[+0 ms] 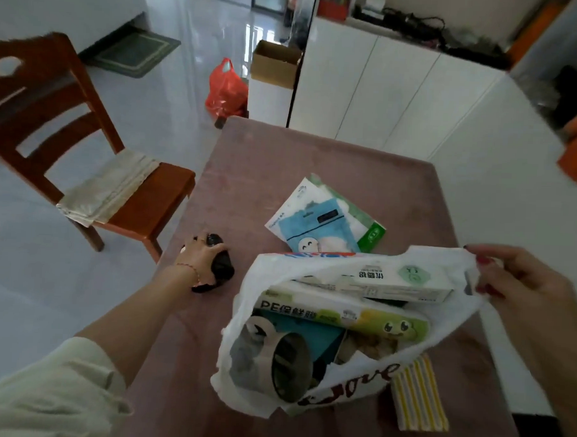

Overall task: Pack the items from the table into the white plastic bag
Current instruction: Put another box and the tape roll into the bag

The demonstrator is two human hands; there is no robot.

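Observation:
The white plastic bag [262, 374] lies open on the pinkish table [249, 171], its mouth facing me. Inside it I see a roll of tape [288, 365], a green-and-white cling-film box [342, 313], a teal box [312, 337] and a long white box [393, 280]. My right hand [520, 285] pinches the bag's upper right rim and holds it up. My left hand [200, 257] grips a black bundle [221, 265] on the table, left of the bag. Flat blue, white and green packets [326, 219] lie behind the bag. A yellow-striped pack [418, 396] sits at the bag's lower right.
A wooden chair [70, 138] with a folded cloth on its seat stands left of the table. On the floor beyond are a red plastic bag [226, 88] and a cardboard box [276, 64]. White cabinets [383, 91] run along the right.

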